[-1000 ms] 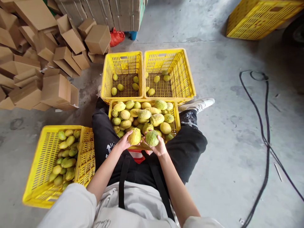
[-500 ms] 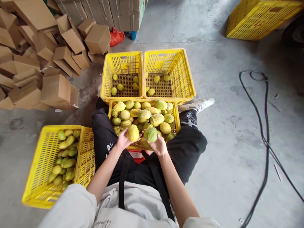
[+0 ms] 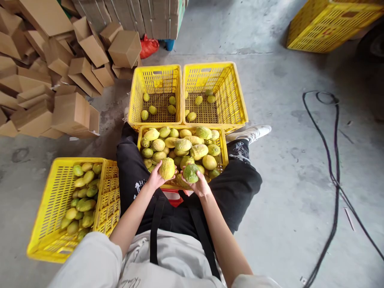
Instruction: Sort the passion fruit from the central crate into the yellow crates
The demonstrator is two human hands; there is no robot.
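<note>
My left hand (image 3: 155, 178) is closed around a yellow fruit (image 3: 167, 168), over the near edge of a yellow crate (image 3: 223, 149) full of yellow-green fruits. Just to the right, my right hand (image 3: 201, 186) grips a greener fruit (image 3: 190, 173), its thumb over the fruit's right side. The two held fruits are close together but apart. Behind the full crate stand a left yellow crate (image 3: 155, 72) and a right yellow crate (image 3: 237, 96), each with several fruits on its bottom.
Another yellow crate (image 3: 45, 208) with many fruits stands at the left. Cardboard boxes (image 3: 70, 114) are heaped at the upper left, near a red bag (image 3: 149, 47). A black cable (image 3: 337, 160) lies on the right floor. One more yellow crate (image 3: 324, 26) is at the upper right.
The greener fruit has turned in my right hand, showing a darker green side, and my right thumb now lies over it. My left hand has barely moved.
</note>
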